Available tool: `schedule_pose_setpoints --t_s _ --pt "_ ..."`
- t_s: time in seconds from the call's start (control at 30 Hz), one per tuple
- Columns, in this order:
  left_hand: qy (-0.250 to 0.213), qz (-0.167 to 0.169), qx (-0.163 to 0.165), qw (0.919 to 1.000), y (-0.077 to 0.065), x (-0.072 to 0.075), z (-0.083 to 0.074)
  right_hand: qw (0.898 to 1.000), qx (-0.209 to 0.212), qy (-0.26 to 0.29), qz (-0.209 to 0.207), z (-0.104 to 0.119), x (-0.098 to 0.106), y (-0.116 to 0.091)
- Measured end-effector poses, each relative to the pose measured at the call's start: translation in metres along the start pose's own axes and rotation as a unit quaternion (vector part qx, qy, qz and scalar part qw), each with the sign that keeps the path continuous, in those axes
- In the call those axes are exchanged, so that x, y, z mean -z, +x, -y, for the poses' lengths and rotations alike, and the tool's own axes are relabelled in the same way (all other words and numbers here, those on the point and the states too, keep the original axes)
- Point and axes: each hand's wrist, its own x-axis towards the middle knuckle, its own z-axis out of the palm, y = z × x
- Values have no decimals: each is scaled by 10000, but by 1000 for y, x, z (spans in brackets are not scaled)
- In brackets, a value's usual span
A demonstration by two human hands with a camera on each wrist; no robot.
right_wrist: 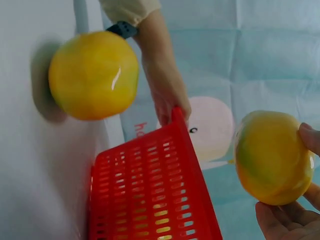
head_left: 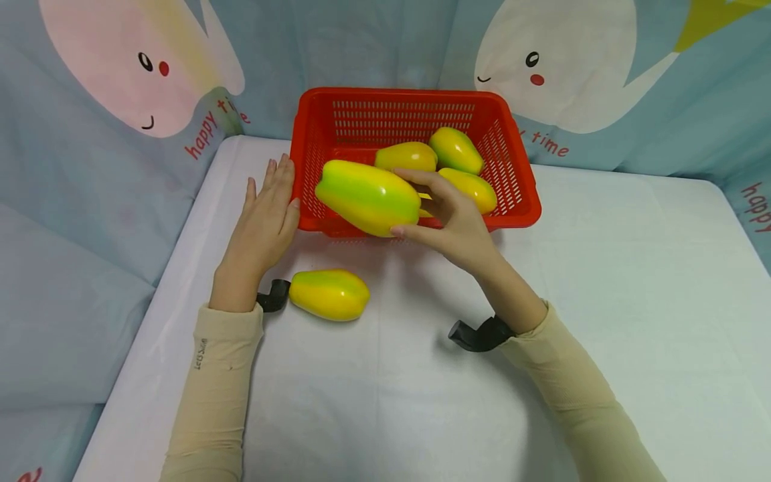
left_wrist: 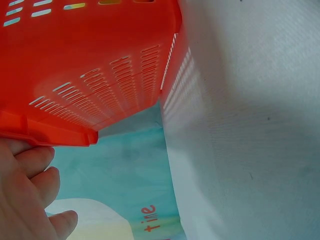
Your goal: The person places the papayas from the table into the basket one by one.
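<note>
My right hand grips a glossy yellow-green papaya by one end, thumb on the near side and fingers on the far side. The papaya is held above the front rim of a red plastic basket. My left hand rests its fairly straight fingers against the outside of the basket's left rim. Inside the basket lie several papayas, one mostly hidden behind the right hand. Another papaya lies on the white table before the basket, close to the left wrist.
The white-covered table extends to the right and front of the basket. A pale blue printed curtain hangs close behind it and along the left side. Black wrist mounts stick out from both sleeves.
</note>
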Motion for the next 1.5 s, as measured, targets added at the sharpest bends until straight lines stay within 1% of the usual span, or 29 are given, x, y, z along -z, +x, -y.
schedule_pose_setpoints --t_s 0.13,0.3,0.4,0.6,0.8,1.03,1.2,1.33,1.5 --pt "26 15 14 10000 1 0 0 9997 -217 -55 -130 -4 1 11" --pt "53 41 38 10000 1 0 -1 9990 -365 -111 -216 -10 2 21" --pt "56 47 45 10000 1 0 -2 9981 -551 -90 -279 -13 4 26" --pt "55 41 37 10000 1 0 -1 9947 -874 -270 -464 -23 6 39" --pt "39 22 9 10000 0 0 0 9926 -1058 -344 -494 -32 7 53" --pt "23 7 -26 10000 0 0 0 9871 -1413 -573 -493 -43 6 69" --pt "33 42 -16 10000 1 0 0 9852 -1523 -669 -424 -51 4 77" --pt "38 42 -2 10000 0 0 0 9792 -1767 -949 -310 -53 3 85" --pt "17 42 18 10000 0 -1 0 9655 -2180 -1420 -90 -57 3 95"
